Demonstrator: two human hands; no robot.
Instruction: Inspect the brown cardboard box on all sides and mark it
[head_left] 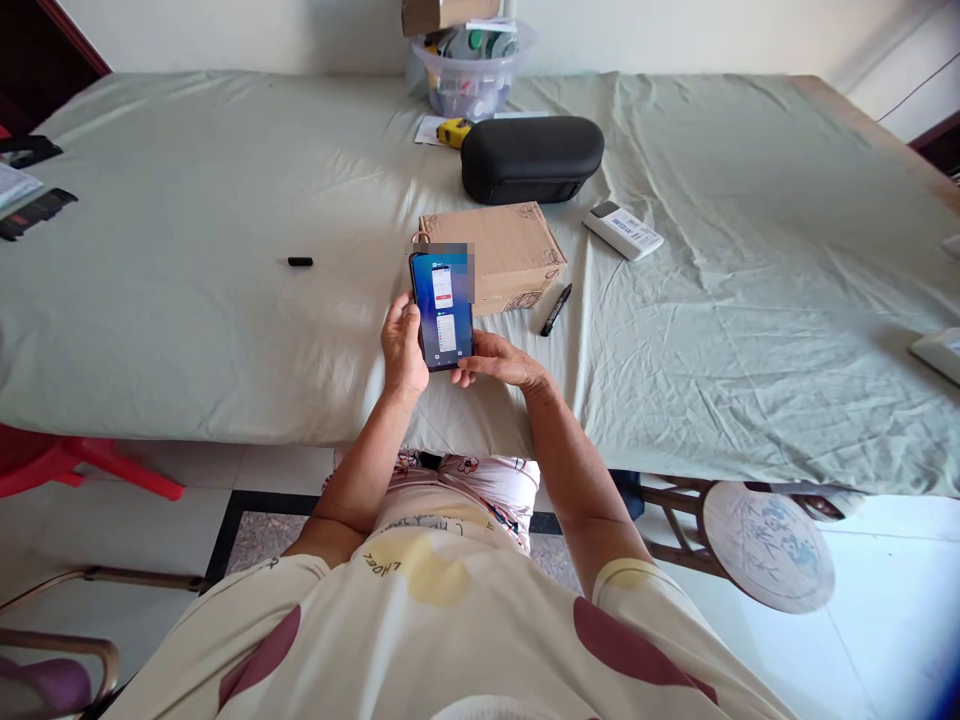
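A smartphone point(445, 312) with a lit screen is held upright over the near side of the table. The screen shows two small app windows on a blue background, and its top right corner is blurred out. My left hand point(405, 345) grips the phone along its left edge, the thumb by the frame. At the lower right corner my right hand point(501, 361) supports it, thumb at the bottom of the screen and fingers curled beneath. Just behind the phone lies a closed cardboard box point(499, 245), partly covered by it. A black marker point(556, 310) rests right of the box.
On the table's green-grey cloth point(202, 330) lie a small black cap point(300, 262), a black hard case point(532, 158), a white device point(624, 231) and a yellow tape measure point(454, 132). A filled plastic basket point(471, 80) stands by the wall. A round stool point(769, 545) is at lower right.
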